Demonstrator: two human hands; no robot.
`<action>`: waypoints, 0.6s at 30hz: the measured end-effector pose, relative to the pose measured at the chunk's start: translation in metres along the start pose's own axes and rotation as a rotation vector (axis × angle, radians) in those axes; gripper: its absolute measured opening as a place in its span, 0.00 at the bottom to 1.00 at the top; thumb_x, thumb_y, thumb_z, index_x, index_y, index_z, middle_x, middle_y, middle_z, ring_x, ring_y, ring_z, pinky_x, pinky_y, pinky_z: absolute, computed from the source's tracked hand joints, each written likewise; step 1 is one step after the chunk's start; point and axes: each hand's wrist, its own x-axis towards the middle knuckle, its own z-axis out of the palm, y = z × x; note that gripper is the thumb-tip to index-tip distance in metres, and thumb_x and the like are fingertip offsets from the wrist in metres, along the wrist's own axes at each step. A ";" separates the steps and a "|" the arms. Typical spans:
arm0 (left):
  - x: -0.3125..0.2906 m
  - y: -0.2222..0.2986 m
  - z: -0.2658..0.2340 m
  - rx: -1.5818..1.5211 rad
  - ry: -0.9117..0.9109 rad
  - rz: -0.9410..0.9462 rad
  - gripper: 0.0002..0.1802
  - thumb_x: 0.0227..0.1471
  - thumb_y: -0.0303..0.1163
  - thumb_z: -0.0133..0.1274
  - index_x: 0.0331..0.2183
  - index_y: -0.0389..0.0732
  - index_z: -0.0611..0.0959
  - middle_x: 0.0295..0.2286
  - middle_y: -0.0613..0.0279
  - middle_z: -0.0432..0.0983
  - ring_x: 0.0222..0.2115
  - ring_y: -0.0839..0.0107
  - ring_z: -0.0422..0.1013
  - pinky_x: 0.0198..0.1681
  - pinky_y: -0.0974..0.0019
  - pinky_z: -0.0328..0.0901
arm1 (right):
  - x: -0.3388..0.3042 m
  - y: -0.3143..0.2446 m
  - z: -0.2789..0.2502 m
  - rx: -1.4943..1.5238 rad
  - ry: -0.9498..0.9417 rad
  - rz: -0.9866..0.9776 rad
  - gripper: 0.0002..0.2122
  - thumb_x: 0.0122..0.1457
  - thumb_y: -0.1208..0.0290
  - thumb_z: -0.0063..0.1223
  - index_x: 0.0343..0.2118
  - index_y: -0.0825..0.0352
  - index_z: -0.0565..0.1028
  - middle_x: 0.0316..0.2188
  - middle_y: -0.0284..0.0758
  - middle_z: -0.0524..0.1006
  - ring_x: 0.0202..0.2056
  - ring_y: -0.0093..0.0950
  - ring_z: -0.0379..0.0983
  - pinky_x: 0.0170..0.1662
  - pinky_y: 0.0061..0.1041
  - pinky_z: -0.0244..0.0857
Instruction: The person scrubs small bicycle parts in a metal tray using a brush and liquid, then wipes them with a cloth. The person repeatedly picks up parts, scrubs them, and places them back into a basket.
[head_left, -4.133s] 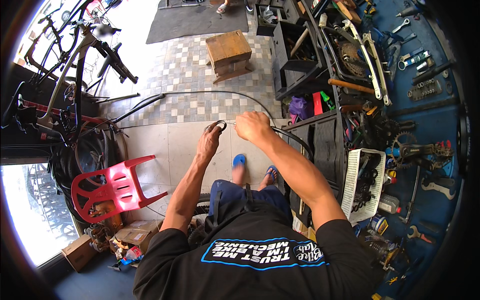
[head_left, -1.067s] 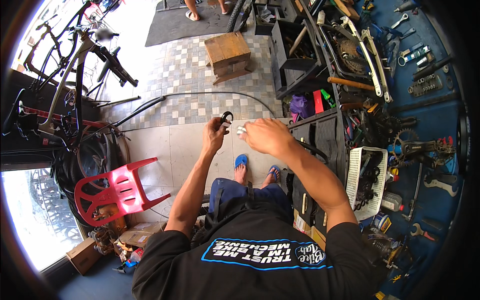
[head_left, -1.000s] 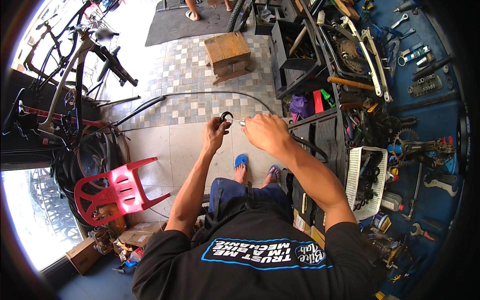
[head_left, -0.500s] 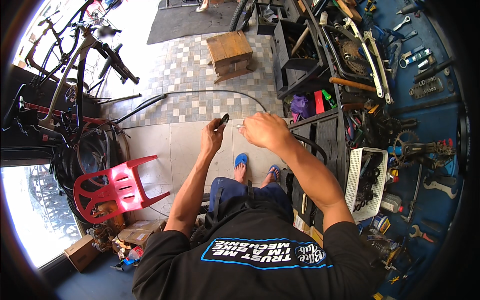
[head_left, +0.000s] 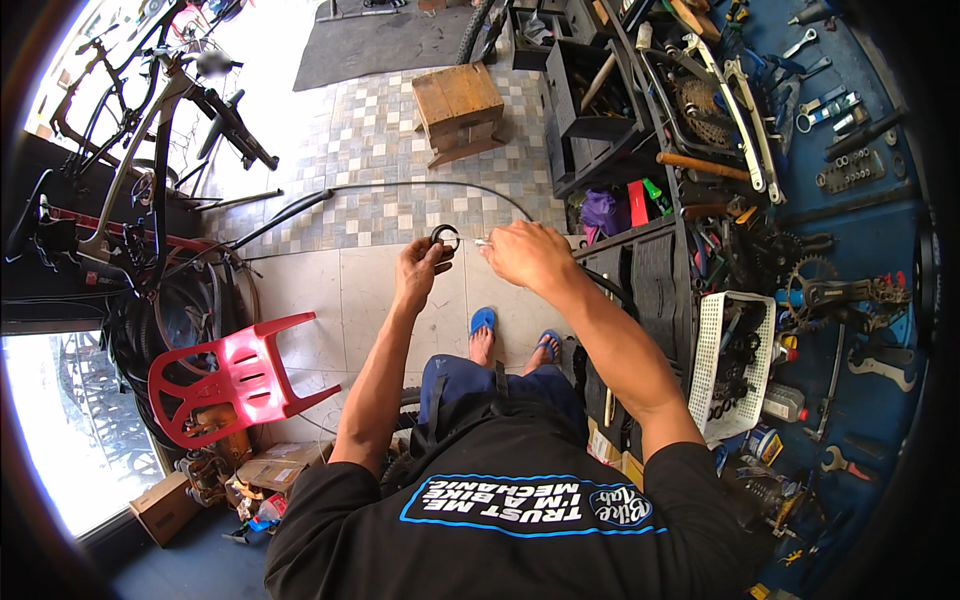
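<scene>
My left hand pinches a small black ring by its lower edge, its round opening facing up toward me. Close by on the right, my right hand is closed, with a small whitish, shiny thing showing at its fingertips; its kind is too small to make out. A narrow gap separates the ring from the right fingertips. Both hands are held out in front of me above the tiled floor.
A wooden stool stands ahead. At left are a bicycle frame and a pink plastic chair. Rightward, a blue workbench carries tools and a white basket of parts. A black cable-like line arcs beyond my hands.
The ring in my left hand has turned from nearly edge-on to showing its open face. My right hand has shifted slightly, and the shiny thing at its fingertips shows more.
</scene>
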 end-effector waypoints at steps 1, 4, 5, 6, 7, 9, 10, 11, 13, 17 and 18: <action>0.000 0.001 0.000 -0.040 -0.007 -0.018 0.13 0.65 0.30 0.54 0.45 0.30 0.79 0.41 0.49 0.83 0.43 0.62 0.80 0.45 0.61 0.78 | 0.000 0.000 0.001 -0.013 0.010 0.009 0.19 0.66 0.55 0.51 0.37 0.68 0.84 0.35 0.50 0.83 0.41 0.48 0.82 0.46 0.45 0.75; 0.000 0.001 0.000 -0.142 0.000 -0.076 0.13 0.65 0.31 0.55 0.45 0.30 0.79 0.42 0.49 0.82 0.43 0.59 0.80 0.46 0.60 0.78 | -0.003 0.000 -0.001 -0.028 0.000 0.027 0.19 0.66 0.55 0.51 0.37 0.68 0.84 0.35 0.50 0.83 0.41 0.48 0.82 0.46 0.44 0.75; 0.000 0.001 -0.001 -0.179 0.008 -0.095 0.13 0.64 0.30 0.55 0.45 0.30 0.79 0.42 0.49 0.82 0.43 0.58 0.80 0.47 0.59 0.78 | -0.005 0.000 -0.002 -0.029 -0.010 0.032 0.19 0.66 0.55 0.51 0.37 0.68 0.84 0.35 0.50 0.83 0.41 0.47 0.82 0.46 0.43 0.75; 0.000 0.000 -0.002 -0.215 0.015 -0.115 0.13 0.64 0.30 0.55 0.45 0.30 0.79 0.42 0.48 0.82 0.43 0.58 0.80 0.47 0.59 0.78 | -0.006 0.001 0.000 -0.021 -0.017 0.034 0.19 0.66 0.55 0.51 0.37 0.68 0.84 0.35 0.50 0.83 0.41 0.47 0.82 0.46 0.43 0.75; 0.000 -0.001 -0.004 -0.252 0.024 -0.135 0.13 0.64 0.30 0.55 0.46 0.30 0.78 0.42 0.48 0.82 0.43 0.57 0.80 0.47 0.58 0.77 | -0.006 0.001 0.002 -0.013 -0.025 0.034 0.19 0.66 0.55 0.51 0.37 0.68 0.84 0.35 0.50 0.83 0.41 0.47 0.82 0.46 0.43 0.75; 0.001 -0.004 -0.005 -0.315 0.017 -0.160 0.13 0.64 0.29 0.56 0.45 0.30 0.78 0.42 0.48 0.81 0.44 0.56 0.80 0.48 0.57 0.77 | -0.008 0.001 0.004 -0.009 -0.040 0.033 0.19 0.67 0.54 0.51 0.37 0.68 0.84 0.35 0.50 0.83 0.41 0.47 0.82 0.46 0.43 0.75; 0.002 -0.005 -0.006 -0.347 0.013 -0.174 0.13 0.64 0.29 0.56 0.45 0.30 0.78 0.42 0.48 0.81 0.44 0.55 0.80 0.48 0.57 0.77 | -0.010 0.002 0.004 -0.013 -0.047 0.033 0.19 0.67 0.54 0.51 0.37 0.67 0.84 0.36 0.50 0.83 0.42 0.47 0.82 0.47 0.44 0.75; 0.002 -0.006 -0.006 -0.369 0.030 -0.187 0.12 0.64 0.29 0.56 0.45 0.30 0.78 0.42 0.47 0.81 0.43 0.56 0.80 0.49 0.57 0.77 | -0.011 0.002 0.004 -0.017 -0.055 0.032 0.19 0.67 0.54 0.51 0.38 0.67 0.84 0.36 0.50 0.83 0.42 0.47 0.82 0.47 0.44 0.75; 0.003 -0.006 -0.005 -0.413 0.064 -0.214 0.12 0.64 0.29 0.55 0.45 0.30 0.78 0.42 0.47 0.81 0.43 0.56 0.80 0.49 0.56 0.77 | -0.015 0.001 0.006 0.042 -0.090 0.024 0.19 0.67 0.54 0.50 0.38 0.67 0.84 0.37 0.49 0.83 0.41 0.47 0.82 0.47 0.44 0.74; 0.003 -0.008 -0.009 -0.488 0.069 -0.245 0.11 0.64 0.29 0.55 0.44 0.32 0.78 0.43 0.47 0.80 0.43 0.56 0.79 0.50 0.54 0.76 | -0.015 0.001 0.009 -0.014 -0.033 0.051 0.18 0.67 0.54 0.50 0.40 0.65 0.84 0.38 0.48 0.83 0.43 0.47 0.81 0.48 0.44 0.74; 0.002 -0.009 -0.011 -0.510 0.054 -0.246 0.10 0.64 0.29 0.55 0.43 0.33 0.77 0.44 0.47 0.80 0.44 0.56 0.79 0.51 0.54 0.76 | -0.015 0.000 0.010 0.019 -0.068 0.036 0.18 0.67 0.55 0.50 0.40 0.65 0.84 0.39 0.48 0.83 0.43 0.47 0.81 0.49 0.44 0.74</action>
